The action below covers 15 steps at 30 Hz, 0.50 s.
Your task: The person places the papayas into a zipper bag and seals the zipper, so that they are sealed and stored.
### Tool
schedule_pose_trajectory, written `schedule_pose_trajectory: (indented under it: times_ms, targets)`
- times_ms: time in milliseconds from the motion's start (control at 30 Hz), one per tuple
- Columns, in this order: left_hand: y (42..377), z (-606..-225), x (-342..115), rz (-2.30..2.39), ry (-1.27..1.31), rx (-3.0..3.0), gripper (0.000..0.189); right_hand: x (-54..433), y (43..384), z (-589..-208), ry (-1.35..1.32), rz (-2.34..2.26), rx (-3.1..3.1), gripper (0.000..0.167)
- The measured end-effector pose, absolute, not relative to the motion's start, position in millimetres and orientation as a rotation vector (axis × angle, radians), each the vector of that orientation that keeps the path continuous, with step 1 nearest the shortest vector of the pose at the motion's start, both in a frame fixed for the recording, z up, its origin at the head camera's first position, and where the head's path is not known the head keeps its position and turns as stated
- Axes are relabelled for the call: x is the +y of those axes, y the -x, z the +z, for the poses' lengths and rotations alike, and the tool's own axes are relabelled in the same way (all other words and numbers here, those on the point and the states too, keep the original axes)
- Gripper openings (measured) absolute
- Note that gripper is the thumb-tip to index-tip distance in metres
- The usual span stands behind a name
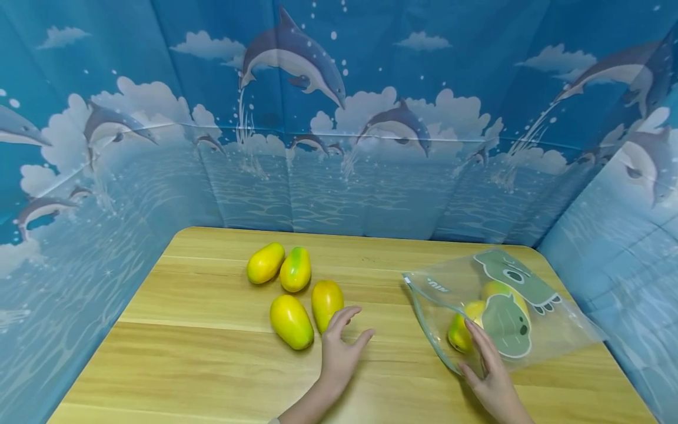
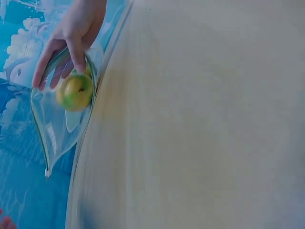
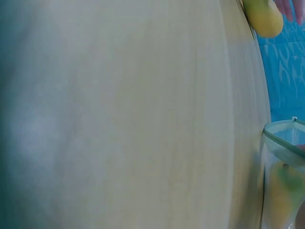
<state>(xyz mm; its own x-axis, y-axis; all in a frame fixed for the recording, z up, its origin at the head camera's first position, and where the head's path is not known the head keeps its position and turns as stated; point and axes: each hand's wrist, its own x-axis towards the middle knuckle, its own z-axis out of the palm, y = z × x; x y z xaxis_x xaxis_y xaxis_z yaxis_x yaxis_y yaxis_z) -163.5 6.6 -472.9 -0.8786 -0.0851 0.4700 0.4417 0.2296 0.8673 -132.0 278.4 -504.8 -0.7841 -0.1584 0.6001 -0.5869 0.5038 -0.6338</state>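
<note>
My left hand (image 1: pixel 339 353) is beside the nearest yellow-green mango (image 1: pixel 326 301), thumb and fingers spread apart with nothing between them. Three more mangoes lie close by: one in front (image 1: pixel 291 322), two behind, a yellow one (image 1: pixel 266 263) and a green-streaked one (image 1: pixel 295 270). At the right, my right hand (image 1: pixel 489 374) holds the mouth of a clear zip bag (image 1: pixel 561 330) with a green rim and animal print. Two mangoes lie inside, the front one (image 1: pixel 459 333) near the opening. The left wrist view shows the right hand's fingers (image 2: pixel 76 55) at the gaping mouth.
The wooden table (image 1: pixel 175 353) has rounded far corners. A blue curtain (image 1: pixel 339 176) with dolphins and clouds hangs behind it and along the sides. The bag's far end reaches the table's right edge.
</note>
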Motion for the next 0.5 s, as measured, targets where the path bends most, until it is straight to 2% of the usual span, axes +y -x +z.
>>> schedule_pose_trajectory:
  times_ms: [133, 333, 500]
  targets:
    - [153.3, -459.1, -8.7, -1.6, 0.295, -2.077, 0.04, 279.3, 131.6, -505.2, -0.608, 1.214, -2.283, 0.093]
    - [158.1, -488.1, -31.8, -1.492, 0.281, -1.994, 0.043, 279.8, 131.9, -506.3, -0.605, 1.225, -2.278, 0.094]
    - [154.2, -491.0, -45.7, -1.442, 0.22, -1.974, 0.046, 279.6, 131.9, -505.5, -0.569, 1.226, -2.297, 0.094]
